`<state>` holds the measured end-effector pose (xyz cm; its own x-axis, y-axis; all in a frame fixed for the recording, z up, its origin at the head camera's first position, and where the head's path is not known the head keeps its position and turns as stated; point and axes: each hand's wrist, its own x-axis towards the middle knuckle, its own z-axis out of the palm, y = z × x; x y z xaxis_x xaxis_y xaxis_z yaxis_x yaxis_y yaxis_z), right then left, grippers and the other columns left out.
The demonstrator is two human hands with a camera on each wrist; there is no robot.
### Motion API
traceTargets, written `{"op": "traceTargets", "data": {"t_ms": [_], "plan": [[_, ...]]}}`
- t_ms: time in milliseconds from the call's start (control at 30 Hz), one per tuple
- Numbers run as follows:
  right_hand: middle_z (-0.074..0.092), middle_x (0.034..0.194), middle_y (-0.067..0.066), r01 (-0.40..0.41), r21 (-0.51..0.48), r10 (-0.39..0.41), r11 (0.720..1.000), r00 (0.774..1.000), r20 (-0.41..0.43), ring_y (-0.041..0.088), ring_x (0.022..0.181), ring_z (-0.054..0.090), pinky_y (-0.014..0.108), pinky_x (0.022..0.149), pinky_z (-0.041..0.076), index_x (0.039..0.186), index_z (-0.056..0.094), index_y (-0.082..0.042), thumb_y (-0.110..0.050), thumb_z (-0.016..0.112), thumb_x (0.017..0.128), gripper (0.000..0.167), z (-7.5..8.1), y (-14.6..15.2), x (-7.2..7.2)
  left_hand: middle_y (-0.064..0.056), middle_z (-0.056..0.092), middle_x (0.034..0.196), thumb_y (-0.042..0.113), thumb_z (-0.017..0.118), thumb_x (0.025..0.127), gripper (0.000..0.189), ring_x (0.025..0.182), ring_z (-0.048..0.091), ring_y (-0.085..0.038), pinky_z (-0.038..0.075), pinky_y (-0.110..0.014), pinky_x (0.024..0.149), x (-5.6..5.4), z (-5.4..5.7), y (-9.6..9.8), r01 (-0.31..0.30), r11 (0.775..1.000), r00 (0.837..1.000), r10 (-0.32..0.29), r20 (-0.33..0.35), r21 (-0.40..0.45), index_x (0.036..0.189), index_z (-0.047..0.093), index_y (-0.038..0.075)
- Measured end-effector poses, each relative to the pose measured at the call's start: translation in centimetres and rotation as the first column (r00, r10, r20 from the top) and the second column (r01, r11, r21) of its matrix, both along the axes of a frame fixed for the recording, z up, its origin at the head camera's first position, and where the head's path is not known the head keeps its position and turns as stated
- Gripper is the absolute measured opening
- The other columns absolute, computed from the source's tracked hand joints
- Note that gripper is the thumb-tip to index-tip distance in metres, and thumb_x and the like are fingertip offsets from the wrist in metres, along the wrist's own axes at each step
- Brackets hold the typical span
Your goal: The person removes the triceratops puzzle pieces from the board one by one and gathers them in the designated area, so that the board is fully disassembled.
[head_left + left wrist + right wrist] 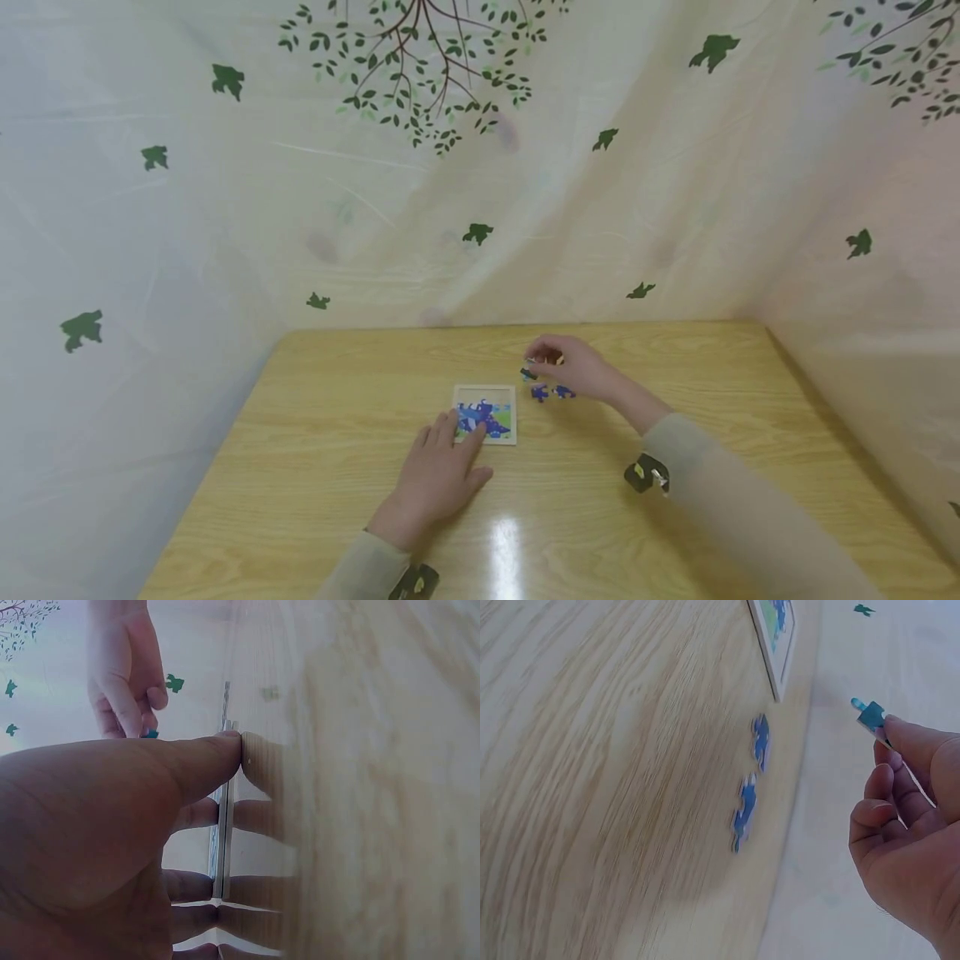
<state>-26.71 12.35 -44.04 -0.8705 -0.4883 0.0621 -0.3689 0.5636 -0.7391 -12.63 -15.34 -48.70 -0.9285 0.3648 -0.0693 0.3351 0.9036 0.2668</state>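
A small jigsaw puzzle in a pale wooden frame lies flat on the table, showing a blue-purple creature on green; its top strip is bare wood. My left hand rests on the puzzle's lower left with fingers extended, and in the left wrist view that hand's thumb lies near the frame's edge. Up and to the right, my right hand pinches a teal puzzle piece between thumb and fingertips, held above the table. Below it lie two loose blue puzzle pieces, right of the frame.
The light wooden table ends against a pale curtain printed with leaves and birds, which also hangs along both sides. Dark wrist-worn devices sit at the cuffs of both sleeves.
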Motion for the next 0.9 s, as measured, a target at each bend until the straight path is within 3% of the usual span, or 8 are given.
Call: {"op": "traceTargets", "data": {"t_ms": [200,633,900], "plan": [[0.066,0.103,0.006,0.036,-0.023,-0.036,0.999,0.999,0.006,0.023,0.095,0.06,0.034,0.078,0.053,0.114,0.065,-0.009,-0.014,0.077,0.106,0.015,0.2,1.9,0.1,-0.031,0.027,0.176,0.054,0.06,0.111,0.069,0.163,0.026,-0.051,0.021,-0.067,0.132,0.1,0.0,-0.1,-0.003,1.0,1.0,0.003,-0.007,0.002,0.169,0.048,0.018],[0.07,0.101,0.004,0.111,0.041,-0.11,0.993,0.994,-0.019,0.022,0.092,0.059,0.034,0.075,0.052,0.11,0.073,-0.011,-0.019,0.075,0.108,0.008,0.0,5.5,0.7,-0.03,0.027,0.176,0.054,0.06,0.111,0.069,0.162,0.026,-0.051,0.02,-0.067,0.132,0.0,0.0,-0.2,-0.005,1.0,1.0,0.005,-0.014,0.007,0.169,0.048,0.018],[0.074,0.106,0.003,0.164,0.076,-0.165,0.983,0.986,0.002,0.022,0.098,0.064,0.037,0.083,0.056,0.114,0.076,-0.011,-0.021,0.074,0.109,0.011,-0.6,7.3,1.1,-0.03,0.027,0.176,0.054,0.06,0.111,0.07,0.162,0.026,-0.051,0.02,-0.067,0.132,0.1,-0.1,-0.1,0.0,1.0,1.0,0.0,-0.01,0.009,0.169,0.048,0.018]]}}
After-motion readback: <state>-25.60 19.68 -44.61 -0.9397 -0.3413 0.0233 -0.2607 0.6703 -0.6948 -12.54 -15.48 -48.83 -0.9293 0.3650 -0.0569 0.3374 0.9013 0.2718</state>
